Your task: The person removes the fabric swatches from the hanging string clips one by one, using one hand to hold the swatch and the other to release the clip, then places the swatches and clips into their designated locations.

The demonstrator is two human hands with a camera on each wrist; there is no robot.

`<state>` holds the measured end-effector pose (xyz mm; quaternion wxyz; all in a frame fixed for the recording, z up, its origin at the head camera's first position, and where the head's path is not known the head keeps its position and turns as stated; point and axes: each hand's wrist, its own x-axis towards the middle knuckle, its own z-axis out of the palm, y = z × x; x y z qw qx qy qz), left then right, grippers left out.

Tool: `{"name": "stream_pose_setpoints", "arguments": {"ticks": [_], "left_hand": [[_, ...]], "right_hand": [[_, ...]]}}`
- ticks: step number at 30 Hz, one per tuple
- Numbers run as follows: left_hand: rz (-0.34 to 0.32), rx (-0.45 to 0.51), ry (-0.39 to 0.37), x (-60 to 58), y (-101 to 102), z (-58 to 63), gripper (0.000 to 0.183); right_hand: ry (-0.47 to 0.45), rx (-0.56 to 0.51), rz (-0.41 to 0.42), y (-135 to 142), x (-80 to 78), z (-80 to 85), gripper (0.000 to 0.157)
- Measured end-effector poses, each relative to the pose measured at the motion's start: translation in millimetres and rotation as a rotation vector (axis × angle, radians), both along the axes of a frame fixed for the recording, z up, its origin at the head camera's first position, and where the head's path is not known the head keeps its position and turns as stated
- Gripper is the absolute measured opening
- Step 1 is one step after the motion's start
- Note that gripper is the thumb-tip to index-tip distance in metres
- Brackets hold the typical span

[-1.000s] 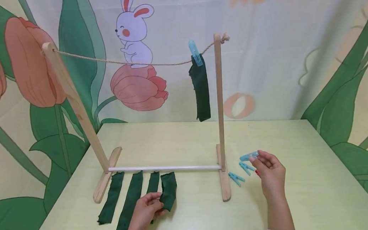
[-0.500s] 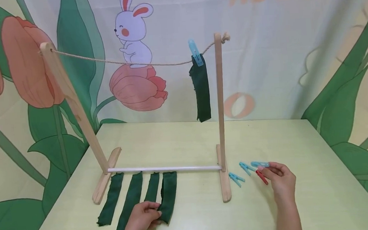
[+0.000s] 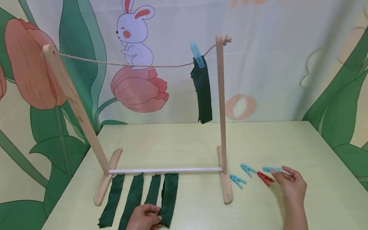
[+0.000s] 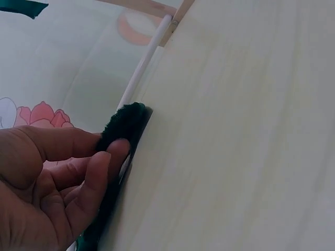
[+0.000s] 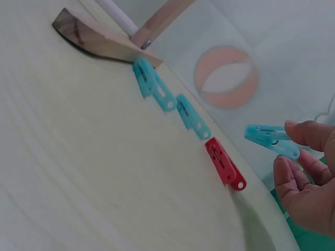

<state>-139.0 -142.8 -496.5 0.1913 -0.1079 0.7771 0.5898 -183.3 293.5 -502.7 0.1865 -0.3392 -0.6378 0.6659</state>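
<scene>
In the head view my left hand (image 3: 142, 220) pinches the near left edge of the rightmost dark green cloth strip (image 3: 171, 198). The left wrist view has the lifted fold of that strip (image 4: 124, 125) between thumb and fingers. My right hand (image 3: 293, 185) pinches a light blue clothespin (image 3: 271, 169) by its handle end, raised over the table in the right wrist view (image 5: 264, 137). Beside it lie a red clothespin (image 3: 265, 178) and two more light blue clothespins (image 3: 248, 169). A light blue clothespin (image 3: 197, 55) fastens another green strip (image 3: 203, 92) to the rope.
A wooden stand with a right post (image 3: 222, 101), a left post (image 3: 77, 108) and a white crossbar (image 3: 165, 170) carries the rope (image 3: 119, 64). Three more green strips, one the leftmost strip (image 3: 111, 202), lie on the table (image 3: 203, 213). A printed curtain (image 3: 263, 52) hangs behind.
My right hand has moved right and slightly nearer with the clothespin, uncovering the red one. My left hand has lowered the strip, which now lies flatter along the table.
</scene>
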Motion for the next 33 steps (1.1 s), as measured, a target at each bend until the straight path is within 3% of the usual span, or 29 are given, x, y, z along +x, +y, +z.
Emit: {"name": "stream_pose_setpoints", "arguments": {"ticks": [6,14,21,33], "left_hand": [[-0.008,-0.016,-0.001,-1.2,1.6,0.8,0.023],[-0.049,-0.012,0.009,-2.8,4.6,-1.6,0.024],[-0.081,-0.018,0.02,-4.0,7.5,-0.3,0.024],[-0.136,-0.048,0.024,-1.1,3.7,5.0,0.021]], "right_hand": [[-0.113,0.007,-0.013,1.2,5.4,4.6,0.053],[-0.121,-0.088,-0.04,4.9,11.2,-10.2,0.045],[-0.221,0.131,0.0,4.3,5.9,-12.9,0.054],[-0.297,0.283,0.04,9.2,5.3,-8.0,0.057]]}}
